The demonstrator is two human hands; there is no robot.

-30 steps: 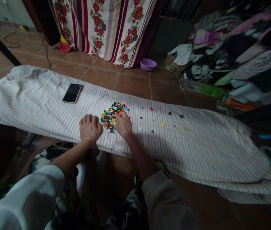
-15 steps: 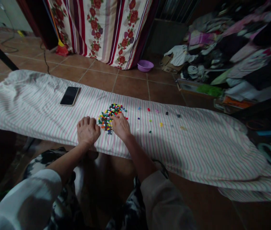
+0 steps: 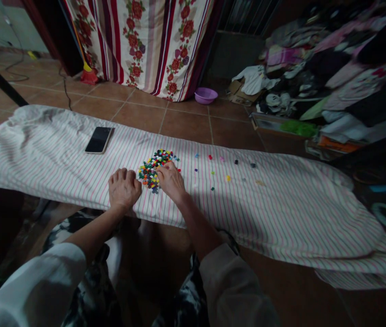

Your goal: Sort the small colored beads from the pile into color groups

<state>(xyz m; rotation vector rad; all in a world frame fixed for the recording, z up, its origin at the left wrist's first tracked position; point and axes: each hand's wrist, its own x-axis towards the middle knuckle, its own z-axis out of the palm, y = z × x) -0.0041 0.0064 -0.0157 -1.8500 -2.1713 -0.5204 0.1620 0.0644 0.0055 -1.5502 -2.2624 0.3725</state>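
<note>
A heap of small, brightly coloured plastic pieces (image 3: 150, 175) lies on a striped cloth (image 3: 281, 204). My right hand (image 3: 171, 179) reaches over the heap's right side, thumb and fingers pinched together among the pieces; what is between the fingertips is hidden. Just left of the heap, my left hand (image 3: 124, 188) rests palm down on the cloth with its fingers curled in. Nothing shows in it. To the right, single pieces and tiny groups lie spaced apart, among them a red one (image 3: 210, 157), a pink one (image 3: 222, 159), a yellow one (image 3: 228, 178) and a dark green one (image 3: 212, 188).
A phone (image 3: 99, 140) lies on the cloth, left of the heap. Beyond the cloth are a purple basin (image 3: 206, 95), a red broom (image 3: 89, 76) and a flowered curtain (image 3: 158, 50). Piled clothes (image 3: 315, 68) and a cardboard box (image 3: 243, 94) stand at the back right.
The view has shifted slightly. My right hand's fingers have moved a little within the heap; my left hand stays in the same place.
</note>
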